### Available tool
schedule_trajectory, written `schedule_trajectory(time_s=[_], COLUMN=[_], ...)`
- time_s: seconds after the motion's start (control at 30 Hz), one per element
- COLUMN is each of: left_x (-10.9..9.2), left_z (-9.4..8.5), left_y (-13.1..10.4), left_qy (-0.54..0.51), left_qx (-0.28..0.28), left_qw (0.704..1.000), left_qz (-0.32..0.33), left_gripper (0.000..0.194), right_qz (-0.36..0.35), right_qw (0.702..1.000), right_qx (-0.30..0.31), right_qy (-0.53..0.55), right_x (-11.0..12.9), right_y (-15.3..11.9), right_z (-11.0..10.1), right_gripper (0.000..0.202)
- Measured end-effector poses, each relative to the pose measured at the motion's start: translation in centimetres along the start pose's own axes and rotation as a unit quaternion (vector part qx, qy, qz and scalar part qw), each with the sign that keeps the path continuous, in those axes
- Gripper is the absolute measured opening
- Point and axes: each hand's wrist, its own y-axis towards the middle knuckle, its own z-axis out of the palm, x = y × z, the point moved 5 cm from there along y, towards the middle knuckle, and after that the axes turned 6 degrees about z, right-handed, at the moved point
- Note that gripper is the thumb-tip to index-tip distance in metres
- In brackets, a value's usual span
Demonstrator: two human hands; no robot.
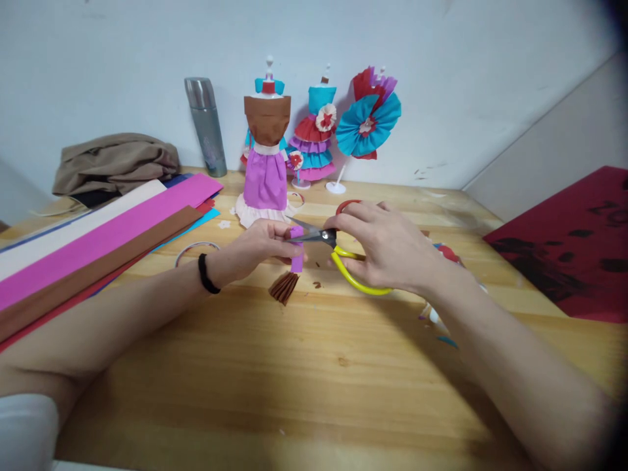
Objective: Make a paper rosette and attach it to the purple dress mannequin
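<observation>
The left hand (275, 241) pinches a purple strip (297, 263); the right hand (385, 242) grips scissors (328, 236) on its right (open at the strip): seemingly cutting, calling for a steady hold

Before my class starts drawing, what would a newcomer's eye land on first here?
Probably the big turquoise paper rosette, on the rightmost stand at the back. Next come the scissors near the centre, one handle yellow, gripped in the right fingers, blades open at a purple strip pinched by the left fingers.
</observation>
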Motion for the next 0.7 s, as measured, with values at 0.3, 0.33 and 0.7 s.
schedule_trajectory(time_s=[0.3, 0.33, 0.7], left_x=[-0.2, -0.2, -0.5], left_z=[-0.2, -0.3, -0.5], left_y=[-0.2, -0.2, 0.0], left_qy=[0.07, 0.075, 0.113], left_qx=[-0.057, -0.066, -0.107], left_qw=[0.996, 0.995, 0.988], left_qz=[-0.007, -0.004, 0.026], left_gripper=[0.011, 0.012, 0.015], right_qz=[0.053, 0.044, 0.064], right_qw=[0.997, 0.997, 0.996], right_qx=[0.009, 0.02, 0.026], right_qy=[0.055, 0.052, 0.051], right_x=[-0.4, -0.2, -0.7], right_y=[-0.1, -0.1, -0.2], right_z=[-0.3, -0.2, -0.1], right_gripper=[0.031, 0.031, 0.032])
